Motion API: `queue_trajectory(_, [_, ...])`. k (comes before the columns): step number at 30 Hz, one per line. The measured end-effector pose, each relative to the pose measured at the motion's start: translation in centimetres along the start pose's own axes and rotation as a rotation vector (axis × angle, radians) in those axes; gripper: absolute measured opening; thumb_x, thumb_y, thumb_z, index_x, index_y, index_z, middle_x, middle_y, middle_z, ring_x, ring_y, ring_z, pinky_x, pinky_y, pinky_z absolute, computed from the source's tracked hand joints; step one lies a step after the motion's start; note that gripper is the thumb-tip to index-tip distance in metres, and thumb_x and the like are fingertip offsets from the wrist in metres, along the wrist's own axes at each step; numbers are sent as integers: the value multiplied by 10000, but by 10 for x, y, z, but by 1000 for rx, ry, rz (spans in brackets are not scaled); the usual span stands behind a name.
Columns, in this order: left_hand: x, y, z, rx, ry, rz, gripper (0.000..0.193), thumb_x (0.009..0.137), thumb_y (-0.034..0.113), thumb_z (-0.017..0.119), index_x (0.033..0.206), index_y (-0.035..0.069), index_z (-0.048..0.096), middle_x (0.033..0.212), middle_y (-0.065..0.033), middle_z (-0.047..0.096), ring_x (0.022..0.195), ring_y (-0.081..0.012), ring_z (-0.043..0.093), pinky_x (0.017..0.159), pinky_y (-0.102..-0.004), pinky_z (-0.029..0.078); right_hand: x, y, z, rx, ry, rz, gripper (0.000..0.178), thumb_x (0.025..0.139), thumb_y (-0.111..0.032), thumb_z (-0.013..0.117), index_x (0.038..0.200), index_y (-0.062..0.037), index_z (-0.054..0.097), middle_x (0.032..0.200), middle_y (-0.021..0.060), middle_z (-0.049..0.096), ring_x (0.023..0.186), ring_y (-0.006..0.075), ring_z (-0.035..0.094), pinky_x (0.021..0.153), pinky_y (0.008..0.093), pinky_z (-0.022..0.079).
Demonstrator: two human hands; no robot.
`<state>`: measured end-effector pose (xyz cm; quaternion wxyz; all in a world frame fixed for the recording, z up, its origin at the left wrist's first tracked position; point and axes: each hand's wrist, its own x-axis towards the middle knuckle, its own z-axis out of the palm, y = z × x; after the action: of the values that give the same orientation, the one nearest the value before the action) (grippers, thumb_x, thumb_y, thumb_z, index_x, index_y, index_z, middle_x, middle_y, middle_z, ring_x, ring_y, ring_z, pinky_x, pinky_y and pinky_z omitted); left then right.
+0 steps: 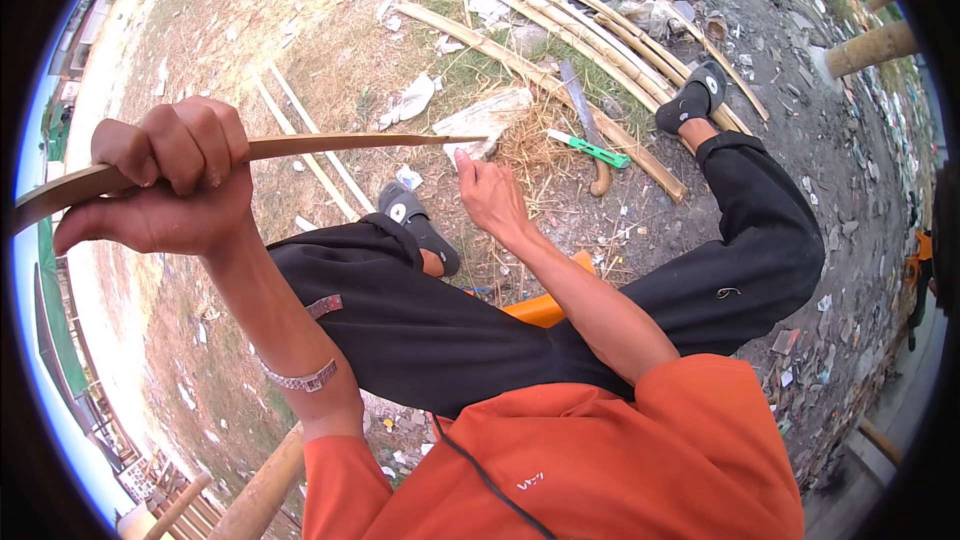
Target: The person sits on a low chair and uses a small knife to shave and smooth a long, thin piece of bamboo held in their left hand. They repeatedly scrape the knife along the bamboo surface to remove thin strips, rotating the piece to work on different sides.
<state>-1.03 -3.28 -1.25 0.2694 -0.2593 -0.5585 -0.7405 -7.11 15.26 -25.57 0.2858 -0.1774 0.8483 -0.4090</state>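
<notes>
My left hand (185, 165) is raised at the left, its fingers wrapped round a long, thin bamboo strip (345, 142). The strip runs to the right across the view and narrows to a pointed tip. Just below that tip is my right hand (492, 198), its fingers curled and the thumb side up; whether anything is in it I cannot make out. Behind the tip a pale, worn wood block (487, 116) lies on the ground. To its right a green utility knife (592, 148) rests near a handsaw (577, 95) with a curved wooden handle.
Split bamboo poles (615, 50) lie between and past my feet. A long bamboo slat (490, 48) crosses the ground by the saw. Thin pale strips (310, 140) are beyond my left foot, and shavings (540, 145) surround the block. An orange seat (540, 310) shows beneath me.
</notes>
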Motion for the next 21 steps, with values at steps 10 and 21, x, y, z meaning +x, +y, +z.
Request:
queue_trajectory(10, [2,-3,9,-18,74,-28,647,710,816,374,638,180,286,442,59,192,370,-70,172,365,-234,153,13,33,8,-30,1,152,659,935,-500,315,762,42,646,739,329,588,770,480,590,737,529,446])
queue_trajectory(21, [1,-3,13,-23,67,-21,639,719,809,376,637,180,303,458,59,197,376,-70,183,375,-230,155,20,36,11,26,5,61,671,938,-505,297,751,42,636,742,329,583,768,486,570,730,516,444])
